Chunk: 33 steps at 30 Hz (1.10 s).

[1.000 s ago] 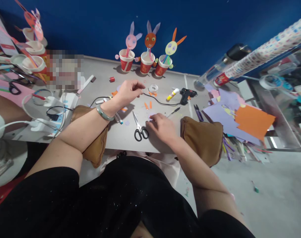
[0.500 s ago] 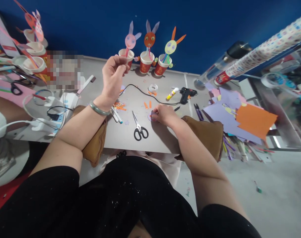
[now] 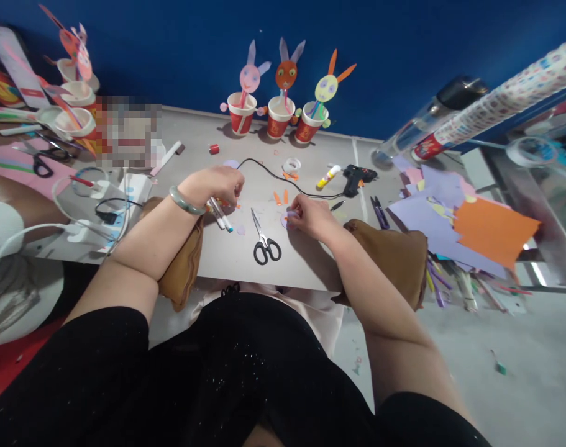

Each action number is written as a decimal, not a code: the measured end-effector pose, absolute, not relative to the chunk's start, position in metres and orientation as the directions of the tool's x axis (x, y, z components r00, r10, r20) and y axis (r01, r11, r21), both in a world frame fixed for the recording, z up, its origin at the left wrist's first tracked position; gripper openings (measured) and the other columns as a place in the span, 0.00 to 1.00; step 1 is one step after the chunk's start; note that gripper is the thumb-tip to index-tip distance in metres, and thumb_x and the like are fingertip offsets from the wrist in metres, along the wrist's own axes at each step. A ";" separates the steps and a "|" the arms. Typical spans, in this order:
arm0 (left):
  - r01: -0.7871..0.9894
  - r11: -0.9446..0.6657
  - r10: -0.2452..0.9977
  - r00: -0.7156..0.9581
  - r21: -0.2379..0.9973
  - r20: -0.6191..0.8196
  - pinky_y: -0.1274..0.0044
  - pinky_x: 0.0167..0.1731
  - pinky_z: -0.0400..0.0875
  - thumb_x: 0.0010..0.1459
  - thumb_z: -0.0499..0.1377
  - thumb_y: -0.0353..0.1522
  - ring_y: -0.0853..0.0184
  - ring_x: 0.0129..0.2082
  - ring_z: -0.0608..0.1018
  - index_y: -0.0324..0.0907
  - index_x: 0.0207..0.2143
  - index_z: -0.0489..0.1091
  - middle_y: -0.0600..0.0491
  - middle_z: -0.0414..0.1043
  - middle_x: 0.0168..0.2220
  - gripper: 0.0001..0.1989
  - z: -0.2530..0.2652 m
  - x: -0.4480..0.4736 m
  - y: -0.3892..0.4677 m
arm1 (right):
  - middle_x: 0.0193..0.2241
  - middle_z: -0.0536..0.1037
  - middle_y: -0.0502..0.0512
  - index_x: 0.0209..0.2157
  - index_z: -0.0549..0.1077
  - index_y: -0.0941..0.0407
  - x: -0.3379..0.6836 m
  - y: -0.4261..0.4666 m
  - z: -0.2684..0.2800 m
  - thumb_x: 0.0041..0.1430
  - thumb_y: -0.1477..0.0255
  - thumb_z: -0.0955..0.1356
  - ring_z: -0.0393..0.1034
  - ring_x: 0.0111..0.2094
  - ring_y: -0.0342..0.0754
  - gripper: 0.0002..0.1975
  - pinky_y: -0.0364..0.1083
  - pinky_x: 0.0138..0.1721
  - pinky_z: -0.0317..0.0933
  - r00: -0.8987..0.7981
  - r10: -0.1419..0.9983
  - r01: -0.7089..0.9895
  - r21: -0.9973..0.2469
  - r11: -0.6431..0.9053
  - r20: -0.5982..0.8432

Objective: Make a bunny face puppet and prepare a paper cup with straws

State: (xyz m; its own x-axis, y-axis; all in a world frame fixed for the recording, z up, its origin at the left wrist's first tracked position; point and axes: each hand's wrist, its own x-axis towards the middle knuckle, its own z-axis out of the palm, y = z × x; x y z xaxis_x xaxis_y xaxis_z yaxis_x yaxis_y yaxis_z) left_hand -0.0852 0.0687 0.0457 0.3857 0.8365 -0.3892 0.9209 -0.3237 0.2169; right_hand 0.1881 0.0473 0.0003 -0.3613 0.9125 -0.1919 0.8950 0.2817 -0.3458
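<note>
Blue wall (image 3: 394,56) at twelve o'clock, grey tabletop (image 3: 227,257) below. The right hand (image 3: 312,217) touches a round purple paper disc (image 3: 284,220), mid-table (grip unclear). From it, the left hand (image 3: 219,184), curled, contents untellable, is at ten.

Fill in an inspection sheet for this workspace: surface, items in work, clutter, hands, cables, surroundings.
Surface: pale grey table, small paper scraps on it.
Items in work: purple paper disc at the right hand; two orange paper pieces just beyond; scissors lying between the arms.
Clutter: markers by the left hand; overlapping paper sheets at right.
Hands: right at the disc; left has curled fingers, whether holding anything cannot be told.
Cables: black cord from the glue gun loops leftward across the table; white cables at the power strip.
Surroundings: three red paper cups with rabbit figures, blue wall behind; part of another person at left.
</note>
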 end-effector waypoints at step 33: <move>0.850 -0.399 0.599 0.526 0.345 -0.603 0.75 0.37 0.72 0.45 0.62 0.30 0.61 0.36 0.81 0.41 0.42 0.83 0.48 0.84 0.39 0.20 0.047 -0.081 0.068 | 0.31 0.80 0.54 0.47 0.71 0.53 0.202 0.032 0.000 0.52 0.73 0.67 0.70 0.34 0.53 0.18 0.51 0.40 0.59 -0.383 0.906 0.861 -0.425 0.280 -0.179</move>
State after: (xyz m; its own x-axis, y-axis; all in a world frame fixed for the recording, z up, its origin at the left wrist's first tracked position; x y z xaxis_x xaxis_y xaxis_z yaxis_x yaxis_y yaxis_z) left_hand -0.0813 0.0683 0.0473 0.5261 0.5994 -0.6033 0.8498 -0.3988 0.3448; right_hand 0.2023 0.0325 -0.0002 -0.3829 0.9062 -0.1793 0.8611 0.2799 -0.4245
